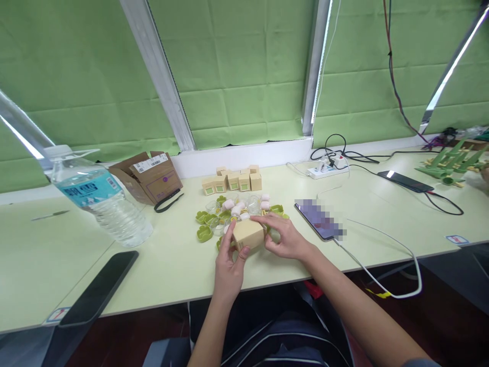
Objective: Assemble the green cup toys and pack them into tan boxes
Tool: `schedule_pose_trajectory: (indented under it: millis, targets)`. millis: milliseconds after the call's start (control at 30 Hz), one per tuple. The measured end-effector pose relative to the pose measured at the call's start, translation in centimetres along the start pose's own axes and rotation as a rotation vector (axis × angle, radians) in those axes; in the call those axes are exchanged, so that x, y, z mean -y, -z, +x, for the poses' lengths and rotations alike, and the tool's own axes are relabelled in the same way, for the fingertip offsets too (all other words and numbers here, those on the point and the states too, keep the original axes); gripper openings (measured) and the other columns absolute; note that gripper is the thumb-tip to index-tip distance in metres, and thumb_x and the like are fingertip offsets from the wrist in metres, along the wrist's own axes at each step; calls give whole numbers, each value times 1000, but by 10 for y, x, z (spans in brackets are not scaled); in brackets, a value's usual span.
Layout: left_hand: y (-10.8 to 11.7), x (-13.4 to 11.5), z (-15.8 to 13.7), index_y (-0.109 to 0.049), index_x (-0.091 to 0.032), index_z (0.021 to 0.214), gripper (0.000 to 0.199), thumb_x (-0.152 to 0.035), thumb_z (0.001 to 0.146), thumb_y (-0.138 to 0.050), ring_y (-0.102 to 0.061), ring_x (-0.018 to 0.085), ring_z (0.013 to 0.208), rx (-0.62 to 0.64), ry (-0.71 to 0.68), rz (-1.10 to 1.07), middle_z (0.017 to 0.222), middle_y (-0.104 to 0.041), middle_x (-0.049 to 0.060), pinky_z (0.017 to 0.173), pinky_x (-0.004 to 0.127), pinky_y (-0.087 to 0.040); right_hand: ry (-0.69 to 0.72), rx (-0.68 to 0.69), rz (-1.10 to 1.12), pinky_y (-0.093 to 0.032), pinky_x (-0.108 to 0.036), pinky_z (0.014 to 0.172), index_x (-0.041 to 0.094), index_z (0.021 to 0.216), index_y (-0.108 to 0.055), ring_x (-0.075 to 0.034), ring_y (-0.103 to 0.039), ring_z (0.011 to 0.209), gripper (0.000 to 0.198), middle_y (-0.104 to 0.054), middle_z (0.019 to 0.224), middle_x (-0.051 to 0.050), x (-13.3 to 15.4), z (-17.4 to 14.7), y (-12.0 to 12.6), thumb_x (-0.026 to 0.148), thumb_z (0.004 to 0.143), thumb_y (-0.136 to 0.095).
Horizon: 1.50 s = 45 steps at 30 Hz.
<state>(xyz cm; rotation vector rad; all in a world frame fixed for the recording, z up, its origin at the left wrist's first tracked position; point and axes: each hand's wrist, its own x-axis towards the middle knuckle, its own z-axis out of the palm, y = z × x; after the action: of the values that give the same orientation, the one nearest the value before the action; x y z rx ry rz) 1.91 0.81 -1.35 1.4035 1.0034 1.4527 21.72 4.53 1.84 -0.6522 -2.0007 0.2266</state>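
A small tan cardboard box is held between both hands above the table's front part. My left hand grips its left side, thumb on the near face and fingers along the far left edge. My right hand is at the right end, with the index finger along the top far edge and the other fingers curled by the side. Just behind the box lie green flower-shaped cups, pale pink marshmallow-like pieces and clear plastic domes. The box partly hides them.
Several similar small boxes stand in a cluster at the back. At left are a large water bottle, an open brown carton and a black phone-like slab. A charging phone, power strip and another phone lie right.
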Motion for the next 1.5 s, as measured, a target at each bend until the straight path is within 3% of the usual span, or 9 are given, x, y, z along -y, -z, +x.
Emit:
schedule_pose_trajectory:
  millis: [167,367,600,700,967,1233,1500]
  targets:
    - [-1,-4,-2,-42,-30,154,77,-45,86,-74,-51,29,139,-17,7,-24,159,-44,11,116,39,-42,17,-6,4,-55,-45,95,25,143,-55,-25,-67,105,73,-74,118,-8,-4,-2,0,2,73,-51]
    - [-3,-9,-1,-47,-25,150,73,-52,86,-71,-43,31,146,-63,-9,-114,159,-44,13,118,38,-40,27,-161,10,-57,-36,79,24,128,-66,-20,-69,89,62,-75,105,-6,-9,-5,2,-2,78,-39]
    - [-4,-12,2,-51,-27,143,65,-51,86,-72,-46,28,143,-95,49,-213,156,-47,12,113,37,-44,-4,-209,36,-54,-41,95,22,108,-67,-23,-65,119,45,-70,123,-10,-4,-2,0,0,86,-35]
    - [-4,-15,3,-52,-27,140,63,-51,86,-72,-49,28,141,-103,81,-218,155,-48,12,109,35,-47,-44,-225,64,-53,-42,95,21,100,-68,-25,-63,121,36,-67,126,-12,-3,-3,3,6,92,-36]
    - [-5,-16,3,-54,-25,134,62,-52,83,-75,-55,27,132,-124,98,-226,144,-57,12,101,33,-49,-47,-186,24,-51,-43,98,20,93,-68,-28,-61,121,18,-64,121,-14,3,0,3,24,97,-51]
    - [-7,-19,4,-57,-25,126,57,-48,80,-79,-58,23,126,-112,107,-263,133,-63,9,100,32,-49,-79,-161,-2,-50,-42,99,20,95,-70,-26,-60,122,24,-61,123,-14,1,1,1,24,101,-47]
    - [-5,-15,4,-58,-24,123,55,-50,79,-78,-60,23,120,-142,114,-253,130,-64,9,95,31,-51,-49,-104,48,-48,-43,104,21,94,-64,-26,-56,127,17,-60,126,-13,3,0,3,27,101,-50]
